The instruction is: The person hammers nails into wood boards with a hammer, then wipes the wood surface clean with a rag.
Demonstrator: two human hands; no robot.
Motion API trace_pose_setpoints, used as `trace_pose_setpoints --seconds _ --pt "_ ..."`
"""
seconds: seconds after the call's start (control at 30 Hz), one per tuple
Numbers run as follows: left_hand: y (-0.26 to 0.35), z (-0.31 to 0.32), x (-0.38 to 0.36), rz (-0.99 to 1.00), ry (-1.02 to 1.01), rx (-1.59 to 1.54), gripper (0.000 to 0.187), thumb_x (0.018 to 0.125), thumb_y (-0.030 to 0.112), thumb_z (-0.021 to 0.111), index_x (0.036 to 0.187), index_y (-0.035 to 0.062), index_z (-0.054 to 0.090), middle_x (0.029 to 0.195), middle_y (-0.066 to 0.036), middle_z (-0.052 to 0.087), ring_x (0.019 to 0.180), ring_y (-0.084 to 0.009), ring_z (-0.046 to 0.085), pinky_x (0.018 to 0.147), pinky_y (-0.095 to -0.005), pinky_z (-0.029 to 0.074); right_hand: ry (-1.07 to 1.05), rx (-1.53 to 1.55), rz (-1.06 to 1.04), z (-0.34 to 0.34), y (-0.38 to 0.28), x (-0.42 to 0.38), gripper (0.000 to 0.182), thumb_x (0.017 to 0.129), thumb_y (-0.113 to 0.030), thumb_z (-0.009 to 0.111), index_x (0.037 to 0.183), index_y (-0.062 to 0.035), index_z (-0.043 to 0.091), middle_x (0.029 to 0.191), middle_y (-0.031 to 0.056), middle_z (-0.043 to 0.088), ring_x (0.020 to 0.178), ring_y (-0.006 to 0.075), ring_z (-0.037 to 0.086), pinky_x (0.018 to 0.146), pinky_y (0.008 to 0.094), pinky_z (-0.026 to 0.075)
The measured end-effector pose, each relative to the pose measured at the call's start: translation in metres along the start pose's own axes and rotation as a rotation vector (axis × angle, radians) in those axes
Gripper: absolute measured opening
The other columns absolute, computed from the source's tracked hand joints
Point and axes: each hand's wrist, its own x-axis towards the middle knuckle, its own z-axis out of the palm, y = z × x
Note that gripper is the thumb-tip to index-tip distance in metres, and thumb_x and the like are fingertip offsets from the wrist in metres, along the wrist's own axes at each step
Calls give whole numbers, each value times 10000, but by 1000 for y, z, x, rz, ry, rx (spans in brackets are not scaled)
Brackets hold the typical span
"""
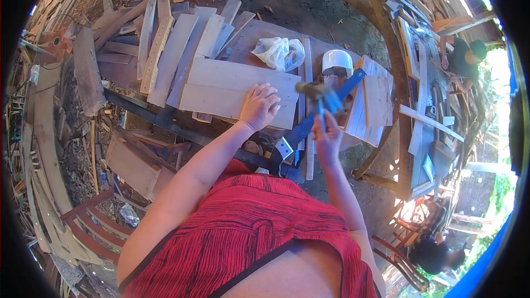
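Note:
My left hand (260, 106) rests on a wide wooden board (215, 91), its fingers spread near the board's right part. My right hand (327, 135) is wrapped round a hammer (319, 95), whose head is blurred and raised beside the board's right end. A handsaw (303, 129) with a blue blade lies beneath and beside the hammer, its handle toward my body. A white plastic bag (279, 53) sits just beyond the board. To the right of the bag stands a white rounded container (337, 62).
Loose planks (179, 55) cover the table's left side, and more boards (369, 102) lie at its right. Wooden chairs (95, 226) stand at lower left and lower right. One person (464, 62) is at the upper right; another (433, 251) is at the lower right.

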Motion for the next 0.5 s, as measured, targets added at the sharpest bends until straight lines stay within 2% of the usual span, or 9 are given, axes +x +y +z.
trace_pose_setpoints --seconds 0.03,0.07,0.13,0.2,0.27,0.5 --pt "-1 1 0 0 19 0 197 728 135 738 904 126 650 1140 -56 599 1199 -314 496 1027 -467 367 -36 -66 -15 3 7 -1 265 968 -230 592 1086 0 653 709 -24 569 605 67 495 537 241 398" --pt "-2 3 -1 0 36 0 200 726 134 739 905 125 650 1138 -57 600 1197 -313 498 1027 -467 368 -34 -64 -17 0 12 0 265 968 -230 592 1086 0 653 709 -24 569 605 67 495 537 241 398" --pt "-1 2 2 2 41 -5 186 728 133 735 893 124 648 1135 -57 602 1195 -313 500 1027 -466 368 -168 -389 216 -6 9 6 277 966 -239 593 1078 9 648 719 -23 588 600 97 510 539 265 405" --pt "-2 1 2 4 33 -14 173 730 132 731 880 123 646 1133 -58 603 1193 -314 501 1028 -465 369 -137 -323 188 -8 4 8 269 964 -250 593 1064 -9 660 688 -23 567 575 72 490 521 241 392" --pt "1 0 0 -8 1 -10 191 741 122 716 911 124 631 1144 -61 594 1201 -318 493 1044 -466 355 -87 -21 174 -12 -16 5 274 966 -258 594 1090 -21 653 649 -35 529 513 19 433 461 173 341" --pt "3 3 2 -39 -36 58 269 780 100 658 1015 102 527 1150 -96 549 1213 -327 474 1072 -479 320 -12 79 -3 -18 -60 8 327 972 -256 595 1177 -4 625 694 -22 526 602 27 462 529 182 389"
